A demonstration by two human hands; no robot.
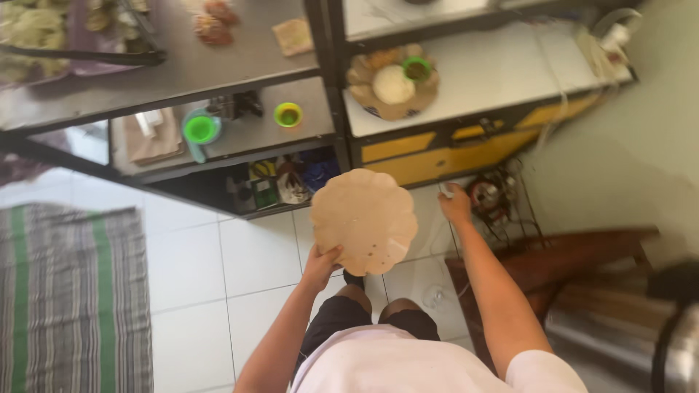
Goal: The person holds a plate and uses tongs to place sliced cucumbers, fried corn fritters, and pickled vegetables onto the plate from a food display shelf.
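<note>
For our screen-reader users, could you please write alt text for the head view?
Seen from above, a person's left hand holds a scalloped paper plate over a white tiled floor, while the right hand reaches towards a yellow-fronted counter.

We've got open white floor tiles (247, 255) at near left, nothing on them until the striped rug (73, 291). Ahead, the dark shelf frame (331, 94) blocks the way, its low shelf crammed. To the right, tangled cables (495, 200) and a wooden bench (575, 262) crowd the wall (626, 153).
</note>
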